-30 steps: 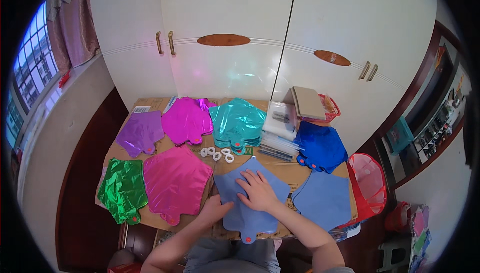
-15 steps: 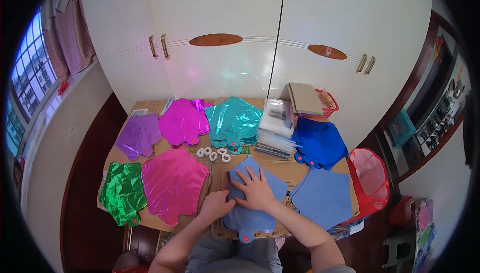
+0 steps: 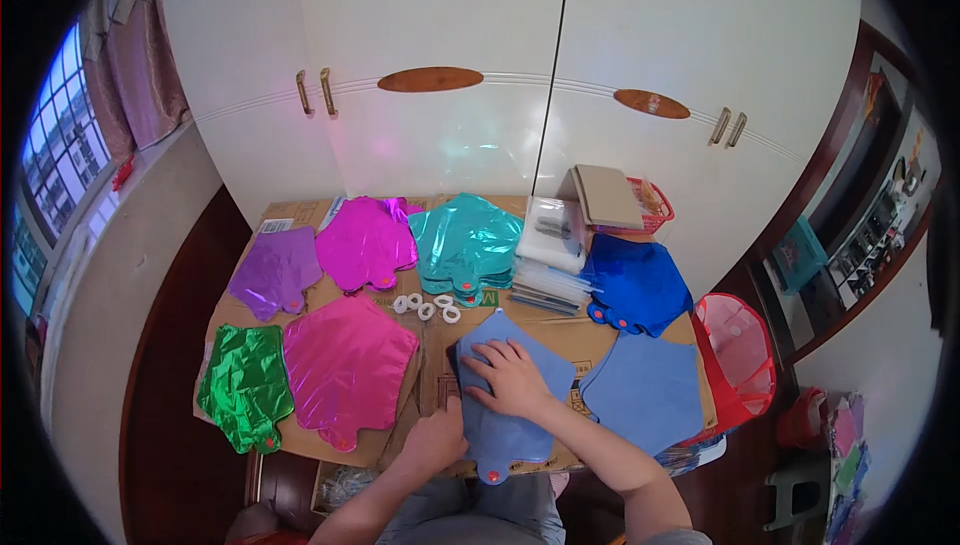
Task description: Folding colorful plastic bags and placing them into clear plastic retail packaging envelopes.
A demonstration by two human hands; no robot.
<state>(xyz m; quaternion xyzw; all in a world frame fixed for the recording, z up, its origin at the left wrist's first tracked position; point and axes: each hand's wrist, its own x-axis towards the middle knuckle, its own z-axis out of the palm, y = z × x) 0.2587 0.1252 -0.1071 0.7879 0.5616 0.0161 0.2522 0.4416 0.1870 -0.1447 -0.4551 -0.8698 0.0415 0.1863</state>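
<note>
Blue balloon (image 3: 505, 415) lies flat on the tabletop (image 3: 560, 337).
Right hand (image 3: 515, 377) presses it with fingers spread; left hand (image 3: 437, 437) pins its edge. Rough rubbing might crease it.

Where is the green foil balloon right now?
In the head view, the green foil balloon lies at the table's near left corner, beside the large pink foil balloon and below the purple one, left of both hands.
</note>
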